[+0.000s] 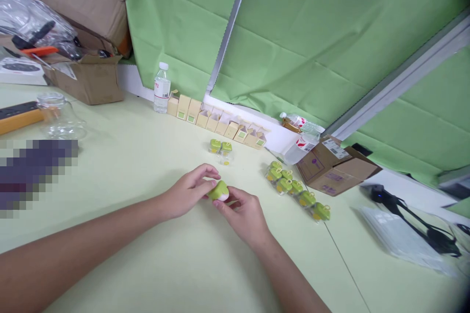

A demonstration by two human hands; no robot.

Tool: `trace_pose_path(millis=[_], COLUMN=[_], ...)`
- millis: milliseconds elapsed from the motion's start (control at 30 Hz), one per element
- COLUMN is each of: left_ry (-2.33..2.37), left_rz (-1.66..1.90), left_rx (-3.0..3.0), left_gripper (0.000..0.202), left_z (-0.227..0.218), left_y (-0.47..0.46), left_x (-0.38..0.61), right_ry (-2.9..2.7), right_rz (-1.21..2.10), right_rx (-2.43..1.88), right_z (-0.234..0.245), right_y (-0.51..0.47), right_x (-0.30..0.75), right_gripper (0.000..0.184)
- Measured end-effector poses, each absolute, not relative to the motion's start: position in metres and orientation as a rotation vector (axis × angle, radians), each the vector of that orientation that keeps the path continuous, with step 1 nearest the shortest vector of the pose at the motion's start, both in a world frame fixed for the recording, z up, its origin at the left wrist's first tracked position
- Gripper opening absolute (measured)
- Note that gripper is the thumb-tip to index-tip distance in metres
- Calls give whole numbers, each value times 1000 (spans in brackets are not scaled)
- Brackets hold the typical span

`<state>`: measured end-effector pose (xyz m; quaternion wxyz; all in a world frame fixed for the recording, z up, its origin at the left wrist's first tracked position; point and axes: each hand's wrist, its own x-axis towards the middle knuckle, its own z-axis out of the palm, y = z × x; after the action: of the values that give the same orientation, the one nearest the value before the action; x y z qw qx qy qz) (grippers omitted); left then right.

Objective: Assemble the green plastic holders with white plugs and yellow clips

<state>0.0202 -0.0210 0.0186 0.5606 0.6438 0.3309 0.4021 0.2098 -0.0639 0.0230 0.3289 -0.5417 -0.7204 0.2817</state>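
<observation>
Both my hands meet over the pale green table (128,234) around one small green-capped jar (219,190). My left hand (189,190) pinches its green cap from the left with curled fingers. My right hand (242,212) grips the jar's white lower part from below and right. Just beyond, two more green-capped jars (221,149) stand side by side. To the right lies a row of several wrapped green-capped jars (298,190).
A line of small cream cartons (216,121) runs along the back wall, next to a water bottle (161,89). A brown cardboard box (336,166) sits at right, a glass jar (58,115) and larger boxes (86,78) at left, clear bags (400,239) far right.
</observation>
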Motion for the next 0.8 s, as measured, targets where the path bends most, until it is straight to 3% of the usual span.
trace_pose_path(millis=[100,200,333,567,800], left_ry=[800,791,858,800,836], left_rz=[948,963,951,841,721], left_rx=[1869,2208,2433,2662,2852], left_gripper=[30,23,16,17,10], left_z=[20,23,24,20,18], left_y=[-23,-26,-29,-35,-38], left_x=[17,17,20,22,24], right_ry=[-2086,-2249,-2387,-2482,-2521], right_rz=[385,86,-104,-210,-173], right_rx=[-1516,-1542,-1500,-1444,-1448], right_z=[21,19,19,25,28], right_y=[-65,-66,-69,-77,-80], right_x=[213,215,214,205,203], right_gripper=[13,28,38,13,6])
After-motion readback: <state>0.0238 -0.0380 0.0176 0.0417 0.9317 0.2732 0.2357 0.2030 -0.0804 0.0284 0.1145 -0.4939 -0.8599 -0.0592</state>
